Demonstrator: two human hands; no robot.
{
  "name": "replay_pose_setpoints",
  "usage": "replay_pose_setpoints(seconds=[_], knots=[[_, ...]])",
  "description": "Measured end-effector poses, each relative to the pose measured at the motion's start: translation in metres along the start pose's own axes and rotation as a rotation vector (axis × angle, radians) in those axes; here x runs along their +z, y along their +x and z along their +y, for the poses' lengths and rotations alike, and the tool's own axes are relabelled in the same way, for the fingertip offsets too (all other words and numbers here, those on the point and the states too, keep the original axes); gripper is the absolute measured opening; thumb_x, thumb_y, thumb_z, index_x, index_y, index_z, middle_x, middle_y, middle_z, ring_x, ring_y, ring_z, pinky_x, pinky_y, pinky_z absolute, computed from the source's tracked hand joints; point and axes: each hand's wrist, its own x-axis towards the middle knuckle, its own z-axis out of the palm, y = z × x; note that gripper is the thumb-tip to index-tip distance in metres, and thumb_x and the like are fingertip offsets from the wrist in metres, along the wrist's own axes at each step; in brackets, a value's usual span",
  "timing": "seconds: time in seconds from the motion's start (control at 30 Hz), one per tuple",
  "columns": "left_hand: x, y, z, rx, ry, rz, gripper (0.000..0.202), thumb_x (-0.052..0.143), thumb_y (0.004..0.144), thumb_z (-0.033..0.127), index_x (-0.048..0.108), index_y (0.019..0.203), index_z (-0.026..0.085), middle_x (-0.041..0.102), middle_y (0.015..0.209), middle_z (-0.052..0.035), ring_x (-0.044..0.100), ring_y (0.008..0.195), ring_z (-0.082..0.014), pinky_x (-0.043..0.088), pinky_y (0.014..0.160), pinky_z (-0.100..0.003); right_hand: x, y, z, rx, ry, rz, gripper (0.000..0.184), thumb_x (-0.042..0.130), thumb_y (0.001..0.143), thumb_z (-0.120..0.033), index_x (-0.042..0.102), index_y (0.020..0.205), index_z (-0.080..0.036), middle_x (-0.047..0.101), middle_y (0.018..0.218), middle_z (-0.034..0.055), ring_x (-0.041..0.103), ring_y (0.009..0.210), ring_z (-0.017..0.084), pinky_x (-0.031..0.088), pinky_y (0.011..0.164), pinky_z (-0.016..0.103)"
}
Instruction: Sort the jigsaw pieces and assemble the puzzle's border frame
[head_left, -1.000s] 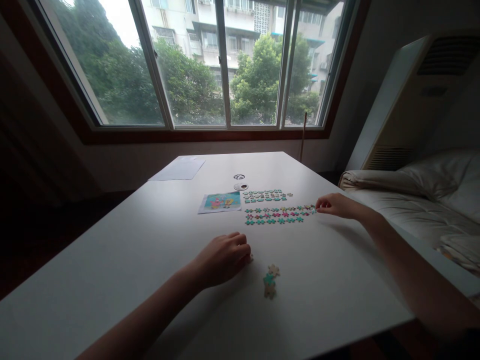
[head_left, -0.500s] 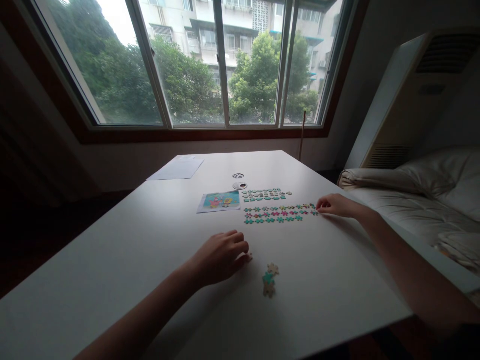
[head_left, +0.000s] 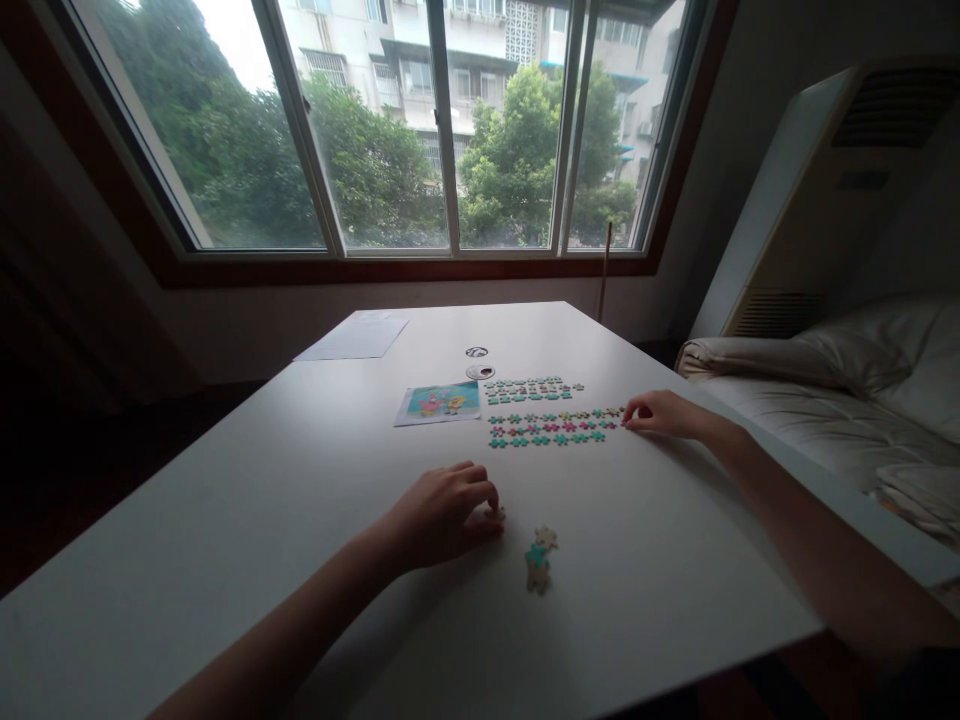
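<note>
My left hand [head_left: 450,515] is closed in a pinch low over the table, with a small puzzle piece [head_left: 498,513] between thumb and fingers. Just right of it lies a little pile of loose puzzle pieces [head_left: 538,560], one teal and the others showing tan backs. My right hand [head_left: 666,413] pinches at the right end of the lower rows of puzzle pieces [head_left: 551,427]; its fingertips cover most of the piece there. These rows are teal, pink and yellow. Behind them sit more short rows of teal pieces [head_left: 529,391].
A colourful picture sheet [head_left: 439,402] lies left of the rows. Two round items [head_left: 480,372] rest behind it, and white paper [head_left: 352,337] is at the table's far left. A sofa [head_left: 810,400] stands along the right side, with a window beyond the table.
My right hand has shifted slightly left, toward the row ends. The fingers of my left hand have moved a little, showing more of the piece; its arm stays in place.
</note>
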Motion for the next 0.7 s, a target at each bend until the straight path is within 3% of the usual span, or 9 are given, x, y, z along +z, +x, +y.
replay_pose_setpoints(seconds=[0.27,0.53,0.7], knots=[[0.001,0.002,0.002,-0.146,-0.010,0.020,0.016,0.061,0.076,0.037,0.062,0.081,0.022,0.060,0.083,-0.0009,0.055,0.076,-0.0174,0.039,0.061,-0.025,-0.001,0.000,-0.028,-0.092,-0.008,0.164,0.023,0.049,0.079,-0.035,0.066,0.084,-0.021,0.063,0.065,0.0005,0.055,0.057,0.011,0.035,0.054,0.020],[-0.006,0.005,0.008,-0.036,0.061,0.053,0.020,0.043,0.086,0.022,0.062,0.081,0.019,0.059,0.082,-0.0040,0.053,0.076,-0.0166,0.040,0.064,-0.026,0.017,-0.011,-0.096,-0.404,-0.028,0.261,0.016,0.049,0.081,-0.025,0.064,0.082,-0.022,0.065,0.069,-0.0006,0.054,0.056,0.009,0.037,0.058,0.020],[-0.007,0.014,0.011,-0.208,-0.039,0.242,0.024,0.039,0.086,0.022,0.058,0.072,0.015,0.057,0.072,-0.0029,0.050,0.063,-0.0135,0.038,0.057,-0.023,0.029,-0.024,-0.134,-0.483,0.062,0.327,0.013,0.051,0.082,-0.025,0.063,0.081,-0.023,0.065,0.067,-0.0027,0.055,0.057,0.009,0.038,0.060,0.020]])
